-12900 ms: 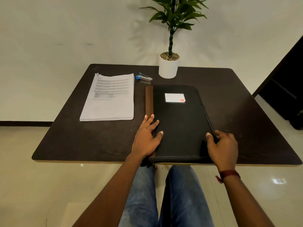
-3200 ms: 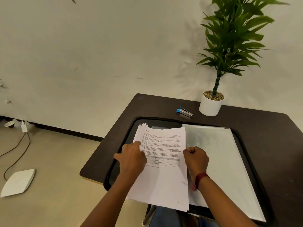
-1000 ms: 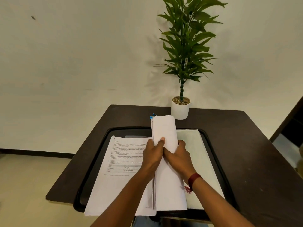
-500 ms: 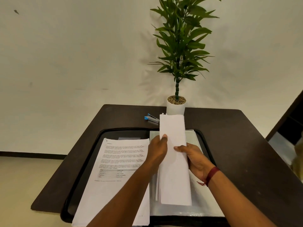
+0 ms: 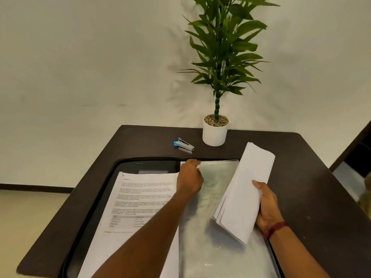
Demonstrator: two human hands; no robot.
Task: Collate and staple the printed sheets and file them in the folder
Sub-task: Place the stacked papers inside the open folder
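The right hand (image 5: 267,207) grips the folded sheets (image 5: 244,193) over the clear sleeve (image 5: 210,227) of the open folder (image 5: 128,167); the left hand (image 5: 190,177) pinches the sleeve's top edge; a printed stack (image 5: 136,197) covers the folder's left half; a stapler (image 5: 183,144) and a potted plant (image 5: 214,135) stand beyond on the dark worktop (image 5: 321,187), against a pale wall (image 5: 80,57).

right hand (image 5: 268,205) grips sheets (image 5: 247,187) | left hand (image 5: 190,179) pinches sleeve (image 5: 218,173) corner | stapler (image 5: 183,144) near pot (image 5: 214,135)

An office-like room: a dark brown wooden table (image 5: 313,177), a small blue-and-silver stapler (image 5: 183,144), a white-potted green plant (image 5: 215,133) (plain cream wall behind).
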